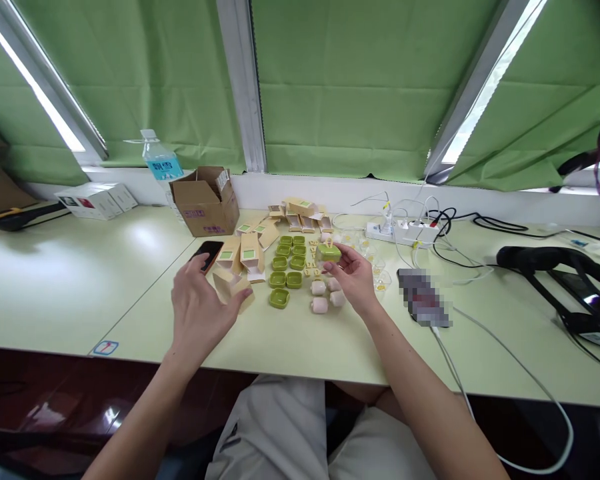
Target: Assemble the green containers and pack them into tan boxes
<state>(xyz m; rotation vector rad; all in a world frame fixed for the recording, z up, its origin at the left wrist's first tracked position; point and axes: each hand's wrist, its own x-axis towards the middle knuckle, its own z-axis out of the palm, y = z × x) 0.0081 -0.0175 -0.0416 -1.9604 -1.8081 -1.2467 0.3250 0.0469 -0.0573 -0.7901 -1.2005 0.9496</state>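
Observation:
My right hand (354,275) pinches a small green square container (329,253) between thumb and fingers, above the table. A pale yellow bit shows on its top. My left hand (200,300) is curved around a small tan cardboard box (230,285), its thumb across the box's near side; the far grip is partly hidden. Between the hands, green square dishes (279,298) stand in two columns. To their right lie small yellow pieces (311,272) and several pale pink marshmallow-like pieces (319,305), close under my right hand.
More tan boxes (250,248), a dark phone (209,252) and an open carton (205,203) are at the left. Clear cups (383,280), a power strip (405,232), a blurred-out phone (424,299) with a white cable and a black headset-like frame (545,280) are at the right.

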